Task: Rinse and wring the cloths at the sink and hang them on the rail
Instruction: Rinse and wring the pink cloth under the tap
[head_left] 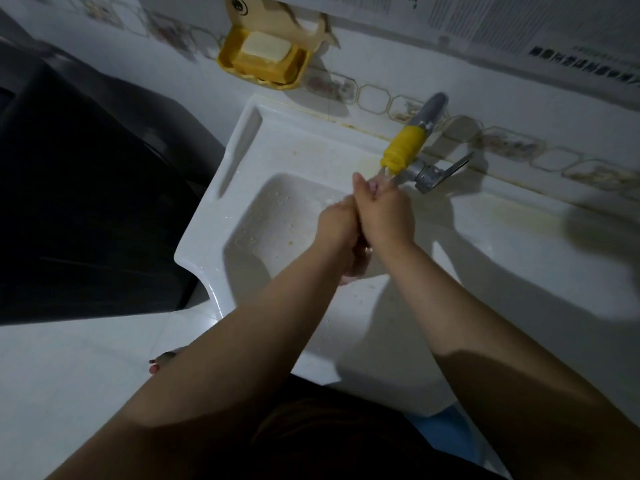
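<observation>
Cloth (373,186), a pink scrap, shows only between the fingers of the right hand (384,211), which is clenched round it just under the tap (403,147). The left hand (337,226) presses against the right, a little nearer the person; its grip I cannot tell. Both hover over the sink (277,209).

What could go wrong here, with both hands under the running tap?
1. The left hand and right hand sit high under the yellow tap nozzle, so water may splash over the sink rim.
2. The pink cloth barely shows in the grip; wringing may stay uneven.
</observation>
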